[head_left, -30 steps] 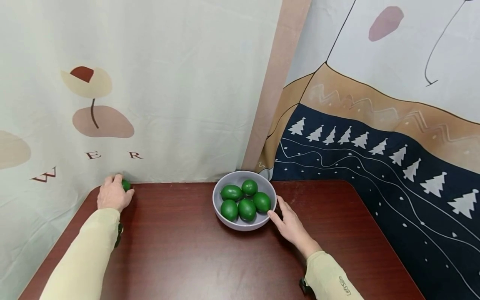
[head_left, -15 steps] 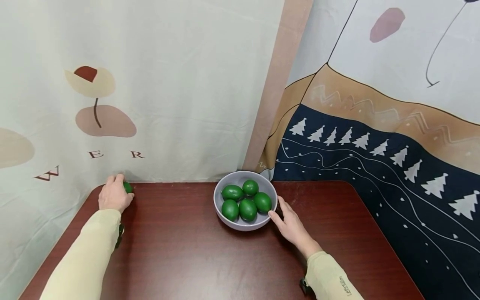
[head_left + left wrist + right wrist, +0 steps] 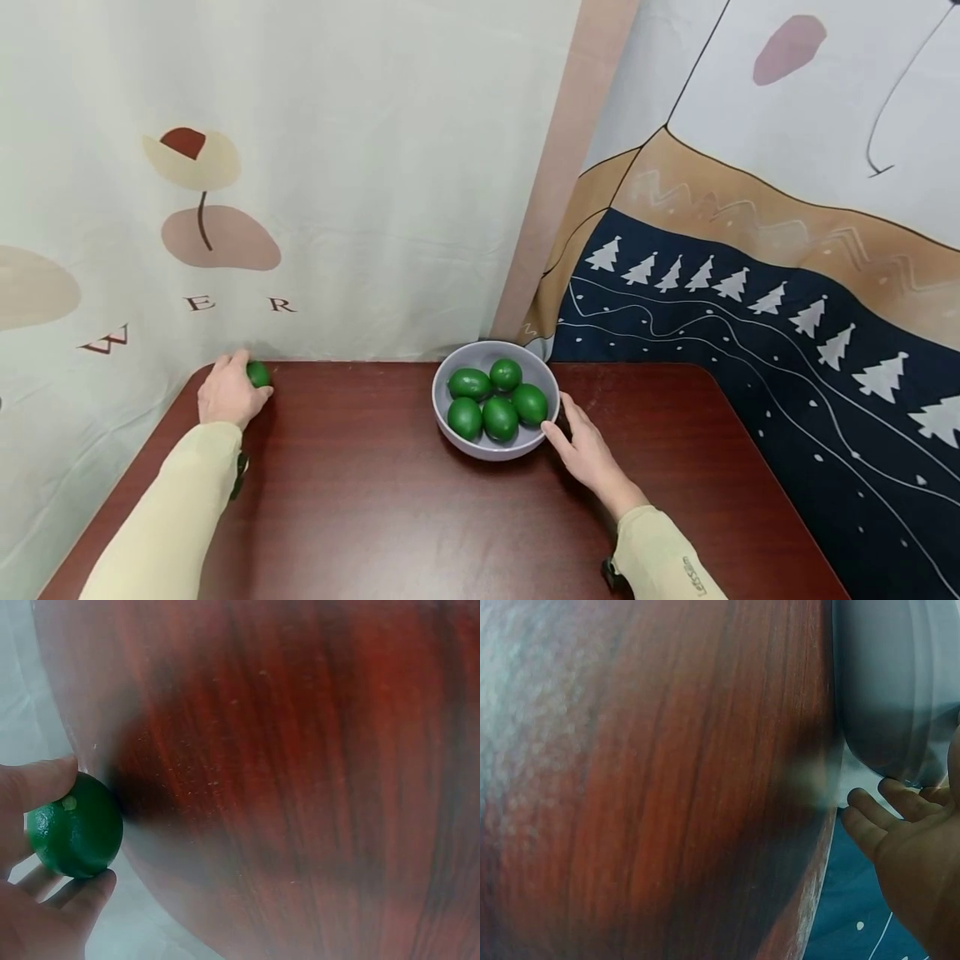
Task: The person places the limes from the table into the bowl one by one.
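At the table's far left corner my left hand [image 3: 228,392] holds a green lime [image 3: 258,373]. In the left wrist view the thumb lies on one side of the lime [image 3: 75,826] and fingers on the other; part of the fruit is hidden by the hand. A grey bowl [image 3: 491,451] stands upright near the back edge, with several green limes [image 3: 500,418] in it. My right hand [image 3: 588,450] holds the bowl's right side, thumb at the rim and fingers along the outer wall. In the right wrist view, fingertips meet the bowl's wall [image 3: 889,682].
The dark red-brown wooden table [image 3: 360,500] has rounded far corners. Behind it hangs a pale curtain [image 3: 375,208] that meets the back edge. A dark blue cloth printed with white trees [image 3: 675,308] hangs along the right side.
The head view has turned slightly left, so the scene sits a little further right. Slightly more of the lime shows beside my left hand. My right hand stays at the bowl.
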`<state>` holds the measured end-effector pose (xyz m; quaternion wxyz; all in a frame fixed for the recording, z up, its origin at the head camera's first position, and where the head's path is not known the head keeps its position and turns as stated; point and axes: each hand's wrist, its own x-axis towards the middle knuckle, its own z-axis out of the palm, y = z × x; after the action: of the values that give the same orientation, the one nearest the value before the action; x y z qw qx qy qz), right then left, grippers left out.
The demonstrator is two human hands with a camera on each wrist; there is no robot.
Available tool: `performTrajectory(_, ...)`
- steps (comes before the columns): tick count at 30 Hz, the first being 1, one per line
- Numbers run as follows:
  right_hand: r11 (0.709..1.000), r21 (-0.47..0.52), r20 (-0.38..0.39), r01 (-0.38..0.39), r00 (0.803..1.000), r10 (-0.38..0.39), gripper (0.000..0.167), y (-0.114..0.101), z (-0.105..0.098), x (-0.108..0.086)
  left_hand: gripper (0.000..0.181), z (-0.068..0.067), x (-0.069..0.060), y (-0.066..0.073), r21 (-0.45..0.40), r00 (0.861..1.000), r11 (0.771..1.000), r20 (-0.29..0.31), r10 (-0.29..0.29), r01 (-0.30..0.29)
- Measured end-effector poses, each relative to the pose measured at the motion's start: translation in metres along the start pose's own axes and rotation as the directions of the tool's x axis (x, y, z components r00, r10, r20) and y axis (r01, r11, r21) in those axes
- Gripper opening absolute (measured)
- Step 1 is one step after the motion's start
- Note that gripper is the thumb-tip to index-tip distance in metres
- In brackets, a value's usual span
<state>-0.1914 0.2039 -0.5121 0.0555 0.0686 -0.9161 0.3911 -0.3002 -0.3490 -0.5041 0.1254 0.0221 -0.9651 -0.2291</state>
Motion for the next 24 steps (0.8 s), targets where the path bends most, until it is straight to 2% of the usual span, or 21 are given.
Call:
performTrajectory(8,1.0,0.012,0.006,-0.004,1.0,0.004,0.067,0.0,-0.001,0.0,0.057,-0.002,-0.008,0.007,-0.017,1.0,1.0,-0.02,-0.019,0.019)
performTrajectory(17,0.999,0.021,0.021,-0.024,1.0,0.023,0.067,0.0,-0.003,-0.001,0.054,-0.003,-0.018,0.016,-0.028,0.999,0.999,-0.015,-0.04,0.04)
performTrajectory(24,0.999,0.009,-0.024,0.037,0.999,-0.036,0.064,0.0,0.001,-0.002,0.054,-0.001,-0.026,0.017,-0.033,0.999,0.998,-0.023,-0.048,0.047)
